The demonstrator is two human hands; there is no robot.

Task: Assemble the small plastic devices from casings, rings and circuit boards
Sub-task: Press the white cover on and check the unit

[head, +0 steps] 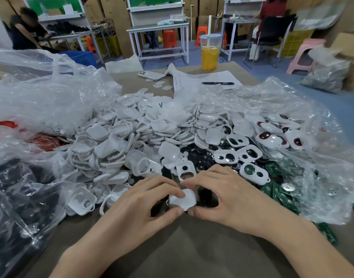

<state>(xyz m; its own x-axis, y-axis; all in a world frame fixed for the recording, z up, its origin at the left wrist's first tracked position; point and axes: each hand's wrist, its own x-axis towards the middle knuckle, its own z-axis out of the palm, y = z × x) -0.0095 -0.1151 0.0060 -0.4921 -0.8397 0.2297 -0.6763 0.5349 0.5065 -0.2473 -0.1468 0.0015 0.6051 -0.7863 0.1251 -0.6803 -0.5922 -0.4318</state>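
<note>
Both hands meet near the table's front over one small white casing (pixel 183 200). My left hand (pixel 150 199) pinches its left side between thumb and fingers. My right hand (pixel 218 193) grips its right side, thumb under and fingers on top. A big heap of white casings and rings (pixel 132 137) fills the middle of the table. Black round parts (pixel 200 157) lie behind my hands. Green circuit boards (pixel 276 191) are scattered to the right. Casings with black and red-rimmed inserts (pixel 270 137) lie at the right rear.
Crumpled clear plastic bags (pixel 41 97) flank the heap on both sides. A phone (pixel 151 75), a paper sheet with a pen (pixel 218 83) and a cup of yellow drink (pixel 210 53) stand at the table's far end. People sit at benches behind.
</note>
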